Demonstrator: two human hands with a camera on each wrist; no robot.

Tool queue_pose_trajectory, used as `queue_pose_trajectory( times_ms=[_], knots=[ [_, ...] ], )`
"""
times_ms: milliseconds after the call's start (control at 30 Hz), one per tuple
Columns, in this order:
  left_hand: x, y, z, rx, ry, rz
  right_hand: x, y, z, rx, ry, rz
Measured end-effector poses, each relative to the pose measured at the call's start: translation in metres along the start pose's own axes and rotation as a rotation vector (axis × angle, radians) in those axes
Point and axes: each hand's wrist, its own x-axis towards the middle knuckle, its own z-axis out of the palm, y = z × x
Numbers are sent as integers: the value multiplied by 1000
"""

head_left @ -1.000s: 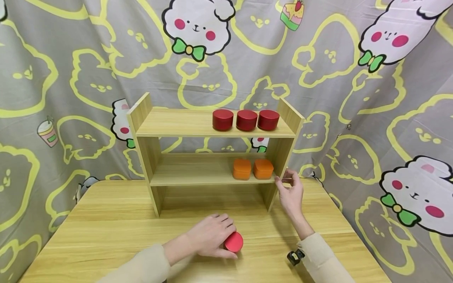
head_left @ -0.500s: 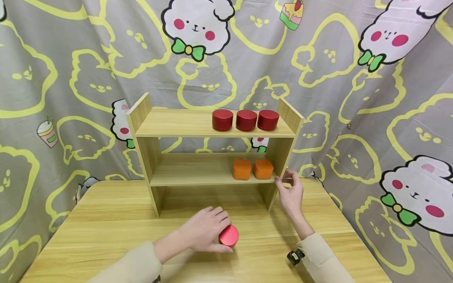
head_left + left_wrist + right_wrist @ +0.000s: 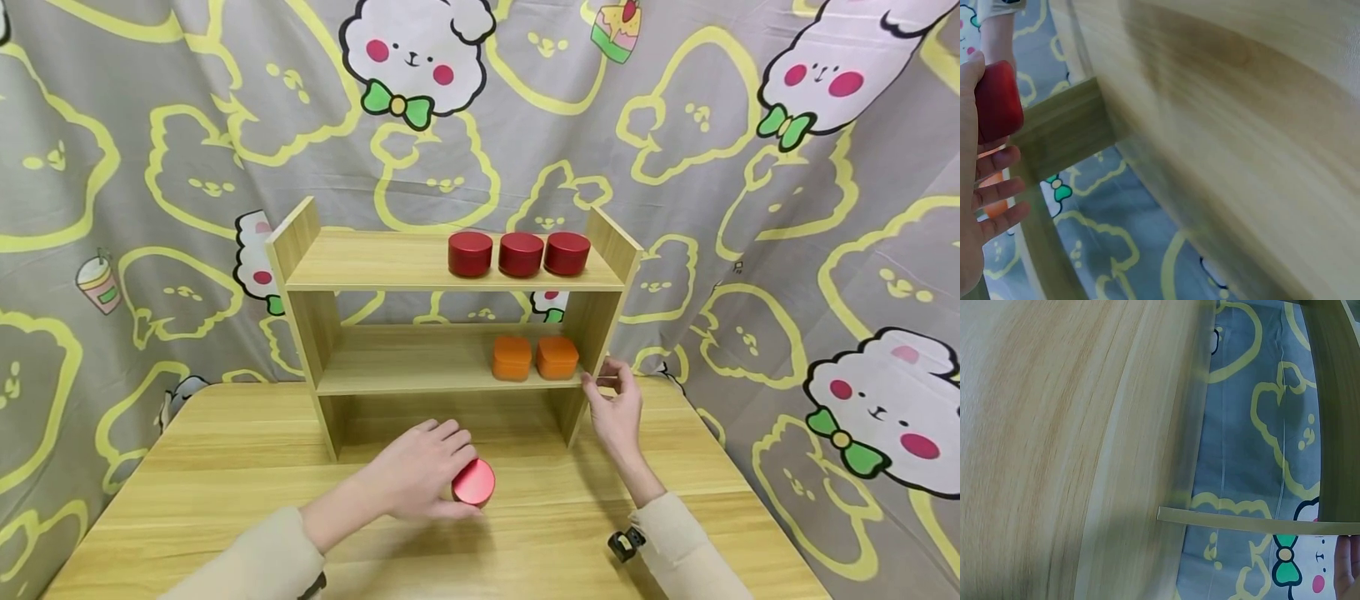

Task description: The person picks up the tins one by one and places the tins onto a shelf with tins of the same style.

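My left hand (image 3: 422, 468) grips a round red tin (image 3: 474, 482) between thumb and fingers, in front of the shelf's bottom opening. In the left wrist view the tin (image 3: 999, 102) sits against the thumb and forefinger, while the other fingers extend away from it. My right hand (image 3: 617, 408) holds the right side panel of the wooden shelf (image 3: 405, 388) at middle-board height, thumb at its front edge. Only the fingertips of that hand (image 3: 1347, 565) show in the right wrist view. Three darker red tins (image 3: 521, 255) line the top board's right half. Two orange square tins (image 3: 512, 358) stand on the middle board, at its right end.
The shelf stands toward the back of a wooden table (image 3: 187, 475). A patterned grey curtain (image 3: 675, 200) hangs behind and along the right side. A black strap (image 3: 626, 545) sits by my right sleeve, above the tabletop.
My left hand has moved left and away from me, toward the shelf, carrying the red tin. The right hand and the tins on the shelf have stayed where they were.
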Motion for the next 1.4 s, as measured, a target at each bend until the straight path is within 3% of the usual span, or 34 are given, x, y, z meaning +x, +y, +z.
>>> queue_pose_trajectory(
  times_ms=[1067, 1400],
  knots=[
    [18, -48, -76, 13, 167, 12, 0, -1, 0, -11, 4, -4],
    [24, -62, -97, 26, 142, 23, 0, -1, 0, 0, 4, 0]
  ],
)
